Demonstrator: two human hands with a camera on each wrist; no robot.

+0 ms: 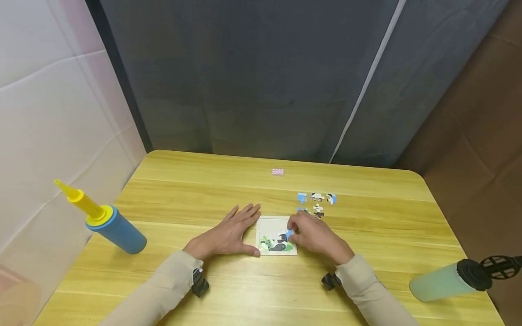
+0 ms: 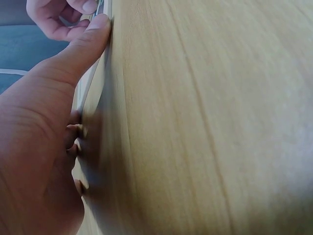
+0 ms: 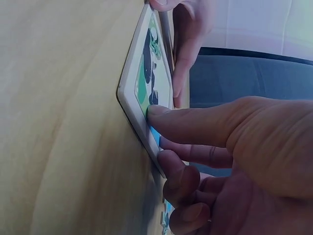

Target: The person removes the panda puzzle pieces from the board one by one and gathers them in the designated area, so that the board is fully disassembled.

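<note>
Nearest the camera, along the bottom edge of the head view, beige sleeves (image 1: 374,290) over both forearms. Just below centre, on the wooden tabletop (image 1: 244,299), a square puzzle tray (image 1: 271,225), with panda-picture pieces (image 1: 279,246) across its lower part and bare backing at upper left. Left hand (image 1: 228,233): fingers spread apart, thumb at the tray's lower-left corner. Right hand (image 1: 314,233): thumb and fingers pinched on a blue piece (image 1: 289,234) at the tray's right side; full seating impossible to tell. Step in hand, by judgement: fitting that piece. Probably called for next: alignment, pressing flush, then selection from the loose pieces (image 1: 317,197), right of centre.
</note>
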